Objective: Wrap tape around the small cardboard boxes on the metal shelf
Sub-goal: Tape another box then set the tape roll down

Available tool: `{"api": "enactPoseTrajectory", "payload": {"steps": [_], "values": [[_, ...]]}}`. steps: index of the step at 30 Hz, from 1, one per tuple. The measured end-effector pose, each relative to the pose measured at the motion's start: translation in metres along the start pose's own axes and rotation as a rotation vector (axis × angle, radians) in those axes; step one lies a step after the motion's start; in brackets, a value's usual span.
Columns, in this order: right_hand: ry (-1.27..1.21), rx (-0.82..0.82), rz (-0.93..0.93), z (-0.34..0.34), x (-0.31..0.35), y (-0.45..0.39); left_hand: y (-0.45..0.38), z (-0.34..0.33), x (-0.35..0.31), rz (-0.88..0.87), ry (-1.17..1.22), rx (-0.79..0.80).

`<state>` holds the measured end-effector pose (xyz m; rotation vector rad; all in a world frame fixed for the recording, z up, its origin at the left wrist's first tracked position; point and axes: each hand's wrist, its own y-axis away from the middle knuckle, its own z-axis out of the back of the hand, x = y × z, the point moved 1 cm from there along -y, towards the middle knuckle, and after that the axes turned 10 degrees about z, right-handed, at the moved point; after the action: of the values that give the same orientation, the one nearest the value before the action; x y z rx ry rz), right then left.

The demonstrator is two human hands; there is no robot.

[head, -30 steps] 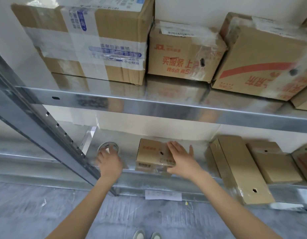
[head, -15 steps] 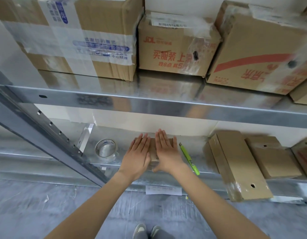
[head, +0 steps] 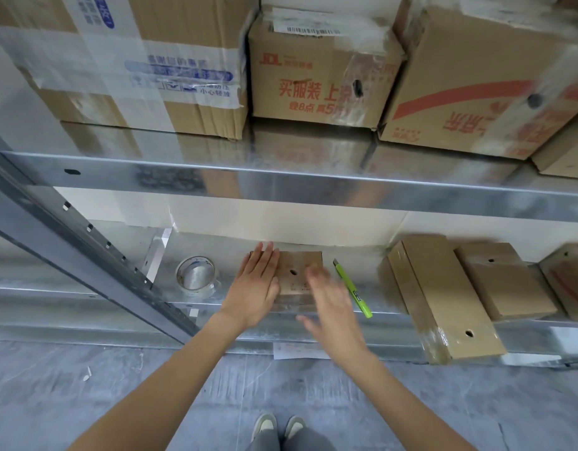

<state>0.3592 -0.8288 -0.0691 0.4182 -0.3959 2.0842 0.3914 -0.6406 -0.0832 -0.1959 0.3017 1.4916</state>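
Both hands were pressed flat on the small box [head: 300, 272] half a second ago; now the left hand [head: 256, 288] stays flat on its left part while the right hand [head: 329, 299], fingers straight and blurred, has lifted clear, so smoothing looks finished. Left of the box lies the tape roll [head: 196, 275], just right of it a green cutter [head: 352, 289], farther right more boxes [head: 443, 297]; nothing blocks either reach.
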Motion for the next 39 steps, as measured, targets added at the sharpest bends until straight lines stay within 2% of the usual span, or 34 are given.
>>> {"api": "enactPoseTrajectory", "payload": {"steps": [2,4,5,6,7,9,11,12,14,16,18,19,21,24,26,28,33,36,39], "values": [[-0.336,-0.086,-0.254,0.008,-0.013,-0.003,0.008,0.002,0.000,0.109,0.259,-0.030],[-0.747,-0.097,-0.382,0.012,-0.017,-0.011,0.019,0.007,-0.006,0.291,0.733,-0.034],[-0.816,-0.114,-0.376,0.012,-0.019,-0.013,0.023,0.009,-0.011,0.375,0.997,-0.019],[-0.786,-0.141,-0.355,0.013,-0.020,-0.016,0.026,0.010,-0.015,0.448,1.195,-0.013],[-0.730,-0.176,-0.350,0.015,-0.022,-0.019,0.026,0.011,-0.018,0.504,1.301,-0.025],[-0.589,-0.294,-0.379,0.019,-0.025,-0.026,0.020,0.016,-0.018,0.539,1.291,-0.074],[-0.460,-0.376,-0.429,0.023,-0.030,-0.037,0.009,0.016,-0.014,0.537,1.107,-0.101],[-0.397,-0.336,-0.469,0.023,-0.033,-0.044,0.003,0.013,-0.012,0.558,1.035,-0.083],[-0.316,-0.152,-0.537,0.017,-0.037,-0.054,-0.005,0.005,-0.010,0.613,0.974,0.010],[-0.295,-0.020,-0.587,0.009,-0.037,-0.057,-0.010,-0.007,-0.009,0.602,1.036,0.067],[-0.232,0.009,-0.618,0.001,-0.036,-0.060,-0.010,-0.012,-0.009,0.589,1.110,0.048],[-0.135,0.012,-0.574,-0.001,-0.034,-0.063,-0.011,-0.013,-0.009,0.588,1.123,0.029],[0.008,0.042,-0.375,-0.005,-0.024,-0.073,-0.013,-0.014,-0.008,0.583,1.103,0.004],[0.091,0.224,-0.139,-0.017,-0.011,-0.084,-0.013,-0.016,-0.008,0.555,1.076,-0.008],[0.225,0.321,-0.105,-0.022,-0.009,-0.084,-0.014,-0.017,-0.007,0.561,1.067,0.001],[0.276,0.336,-0.094,-0.020,-0.008,-0.080,-0.017,-0.018,-0.007,0.573,1.077,0.005],[0.163,0.276,0.112,-0.025,0.015,-0.002,-0.018,-0.021,-0.005,0.607,1.076,0.030],[0.188,0.316,0.130,-0.029,0.025,0.029,-0.018,-0.020,-0.005,0.590,1.082,0.031],[0.207,0.259,0.153,-0.027,0.025,0.024,-0.019,-0.017,-0.006,0.600,1.083,0.034]]}}
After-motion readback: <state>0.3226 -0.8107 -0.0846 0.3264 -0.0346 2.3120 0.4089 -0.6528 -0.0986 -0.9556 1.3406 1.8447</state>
